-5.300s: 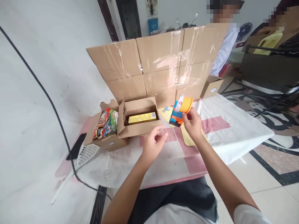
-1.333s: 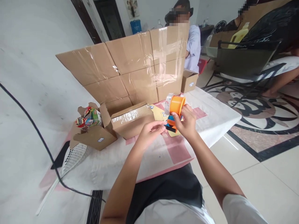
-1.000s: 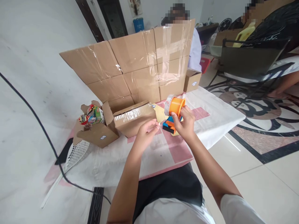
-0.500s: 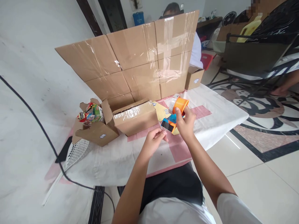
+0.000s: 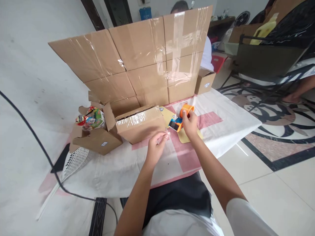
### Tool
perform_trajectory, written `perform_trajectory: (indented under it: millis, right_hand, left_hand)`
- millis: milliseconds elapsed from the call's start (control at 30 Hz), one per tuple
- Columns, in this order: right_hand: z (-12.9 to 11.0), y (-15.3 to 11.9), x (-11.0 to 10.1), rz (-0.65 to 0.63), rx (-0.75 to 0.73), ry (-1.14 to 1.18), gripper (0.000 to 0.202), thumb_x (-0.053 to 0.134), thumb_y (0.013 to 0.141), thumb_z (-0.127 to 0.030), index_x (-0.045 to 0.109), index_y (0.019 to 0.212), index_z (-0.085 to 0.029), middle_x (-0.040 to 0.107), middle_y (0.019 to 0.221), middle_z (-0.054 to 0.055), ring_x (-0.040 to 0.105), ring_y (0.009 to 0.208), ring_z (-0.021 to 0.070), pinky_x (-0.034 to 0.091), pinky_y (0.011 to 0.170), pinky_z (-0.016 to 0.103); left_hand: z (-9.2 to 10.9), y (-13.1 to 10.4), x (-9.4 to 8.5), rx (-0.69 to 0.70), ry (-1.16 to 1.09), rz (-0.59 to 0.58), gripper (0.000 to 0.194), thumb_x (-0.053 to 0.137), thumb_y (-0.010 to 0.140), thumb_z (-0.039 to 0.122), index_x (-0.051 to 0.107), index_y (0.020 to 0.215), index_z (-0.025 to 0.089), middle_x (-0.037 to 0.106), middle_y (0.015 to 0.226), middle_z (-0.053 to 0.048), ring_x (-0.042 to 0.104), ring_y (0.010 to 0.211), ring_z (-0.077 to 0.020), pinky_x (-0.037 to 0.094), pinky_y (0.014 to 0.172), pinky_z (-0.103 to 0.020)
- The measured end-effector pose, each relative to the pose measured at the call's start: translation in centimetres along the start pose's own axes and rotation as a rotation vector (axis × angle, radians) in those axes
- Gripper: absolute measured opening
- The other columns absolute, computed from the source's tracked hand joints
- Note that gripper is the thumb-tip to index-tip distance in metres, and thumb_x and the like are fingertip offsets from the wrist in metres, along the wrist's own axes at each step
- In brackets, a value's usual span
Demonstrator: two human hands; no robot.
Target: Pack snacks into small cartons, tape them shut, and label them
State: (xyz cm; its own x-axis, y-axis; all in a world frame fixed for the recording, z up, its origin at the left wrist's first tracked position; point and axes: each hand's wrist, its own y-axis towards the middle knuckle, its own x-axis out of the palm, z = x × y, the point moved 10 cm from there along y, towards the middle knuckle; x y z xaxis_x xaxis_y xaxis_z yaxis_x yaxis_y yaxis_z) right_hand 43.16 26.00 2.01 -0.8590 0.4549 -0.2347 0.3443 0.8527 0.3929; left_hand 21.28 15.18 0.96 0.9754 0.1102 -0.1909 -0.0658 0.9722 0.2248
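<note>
My right hand (image 5: 190,123) grips an orange and blue tape dispenser (image 5: 180,123) with a clear roll in it, held over the right part of the table. My left hand (image 5: 157,144) is pinched, with a small clear piece, seemingly tape, at its fingertips. Beneath the dispenser lie yellow sheets (image 5: 184,136) with small white labels. Left of the dispenser stands a cardboard box (image 5: 141,126) with shiny tape along its upper edge. Another open box (image 5: 98,141) holds colourful packets (image 5: 94,118).
A large taped cardboard panel (image 5: 147,80) stands across the back of the table (image 5: 115,177). A small box (image 5: 205,82) is at the back right. A white net (image 5: 75,160) and black cable (image 5: 49,157) are at the left. A person (image 5: 206,54) is behind the panel.
Both hands have moved slightly left and up in view, the right one with the dispenser. More of the yellow sheet shows beneath it. The view has shifted a little.
</note>
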Motion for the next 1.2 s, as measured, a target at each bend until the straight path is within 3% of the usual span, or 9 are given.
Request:
perform_trajectory:
  millis: [67, 167, 267, 333, 533, 667, 767, 967, 1200]
  right_hand:
    - [0.5, 0.9, 1.6, -0.096, -0.015, -0.121, 0.042, 0.057, 0.092, -0.055, 0.042, 0.066, -0.026, 0.051, 0.061, 0.001, 0.049, 0.062, 0.0186, 0.041, 0.061, 0.032]
    - [-0.3, 0.8, 1.0, -0.136, -0.023, -0.182, 0.037, 0.073, 0.081, -0.051, 0.053, 0.069, -0.023, 0.062, 0.068, 0.008, 0.06, 0.073, 0.0272, 0.048, 0.073, 0.04]
    - [-4.5, -1.8, -1.3, -0.118, -0.199, -0.174, 0.036, 0.069, 0.088, -0.05, 0.069, 0.1, -0.016, 0.074, 0.107, 0.02, 0.065, 0.106, 0.037, 0.049, 0.092, 0.05]
    - [-7.0, -4.0, -1.3, -0.233, -0.305, -0.079, 0.037, 0.065, 0.093, -0.048, 0.072, 0.113, -0.018, 0.075, 0.12, 0.016, 0.065, 0.116, 0.0342, 0.049, 0.098, 0.048]
    - [-5.2, -5.5, -1.3, -0.274, -0.016, 0.115, 0.03, 0.062, 0.092, -0.046, 0.072, 0.082, -0.019, 0.076, 0.09, 0.008, 0.067, 0.081, 0.0228, 0.047, 0.07, 0.034]
    - [-7.0, -10.2, 2.9, -0.74, -0.033, 0.266, 0.033, 0.065, 0.093, -0.048, 0.072, 0.079, -0.019, 0.069, 0.075, 0.001, 0.057, 0.068, 0.0161, 0.04, 0.063, 0.029]
    - [-8.6, -12.5, 4.1, -0.865, -0.033, 0.311, 0.033, 0.061, 0.096, -0.042, 0.066, 0.073, -0.019, 0.062, 0.067, -0.001, 0.051, 0.061, 0.0133, 0.037, 0.06, 0.027]
    - [-12.9, -11.3, 5.0, -0.897, -0.217, 0.152, 0.031, 0.05, 0.099, -0.028, 0.058, 0.07, -0.02, 0.062, 0.069, -0.002, 0.055, 0.065, 0.0136, 0.038, 0.065, 0.028]
    - [-16.1, -5.9, 9.8, -0.816, -0.138, 0.197, 0.025, 0.048, 0.095, -0.02, 0.059, 0.072, -0.02, 0.06, 0.053, -0.003, 0.053, 0.058, 0.0143, 0.041, 0.063, 0.028]
  left_hand:
    - [0.2, 0.5, -1.9, 0.009, -0.024, 0.075, 0.022, 0.073, 0.086, 0.042, 0.076, 0.082, 0.02, 0.069, 0.125, -0.01, 0.062, 0.122, -0.0249, 0.048, 0.099, -0.033]
    - [0.1, 0.5, -4.0, -0.019, -0.087, 0.151, 0.027, 0.072, 0.087, 0.046, 0.076, 0.084, 0.019, 0.074, 0.102, -0.009, 0.068, 0.103, -0.0225, 0.053, 0.091, -0.033]
    - [0.3, 0.0, -5.1, -0.049, -0.15, 0.195, 0.034, 0.071, 0.087, 0.053, 0.076, 0.089, 0.018, 0.072, 0.082, -0.006, 0.068, 0.083, -0.019, 0.055, 0.08, -0.032]
    - [0.6, -0.3, -5.4, -0.05, -0.187, 0.213, 0.038, 0.073, 0.086, 0.055, 0.076, 0.089, 0.018, 0.071, 0.077, -0.004, 0.067, 0.076, -0.017, 0.055, 0.075, -0.03]
    - [0.3, -1.1, -4.9, -0.056, -0.233, 0.209, 0.034, 0.074, 0.087, 0.053, 0.075, 0.086, 0.019, 0.069, 0.071, -0.002, 0.058, 0.063, -0.0121, 0.052, 0.068, -0.028]
    - [-0.1, -1.4, -4.3, -0.049, -0.24, 0.22, 0.035, 0.075, 0.085, 0.054, 0.076, 0.087, 0.018, 0.068, 0.068, -0.002, 0.058, 0.06, -0.0123, 0.051, 0.063, -0.028]
    - [0.2, -1.8, -4.9, -0.039, -0.233, 0.279, 0.035, 0.075, 0.085, 0.052, 0.079, 0.092, 0.019, 0.072, 0.072, -0.003, 0.058, 0.06, -0.0125, 0.051, 0.063, -0.029]
    - [3.0, -1.6, -9.5, -0.001, -0.102, 0.513, 0.023, 0.077, 0.083, 0.042, 0.081, 0.085, 0.019, 0.072, 0.071, -0.001, 0.06, 0.064, -0.0137, 0.049, 0.063, -0.027]
    - [6.9, 5.7, -16.0, 0.093, -0.017, 0.541, 0.013, 0.075, 0.073, 0.029, 0.079, 0.08, 0.018, 0.073, 0.077, -0.001, 0.065, 0.075, -0.0147, 0.051, 0.071, -0.025]
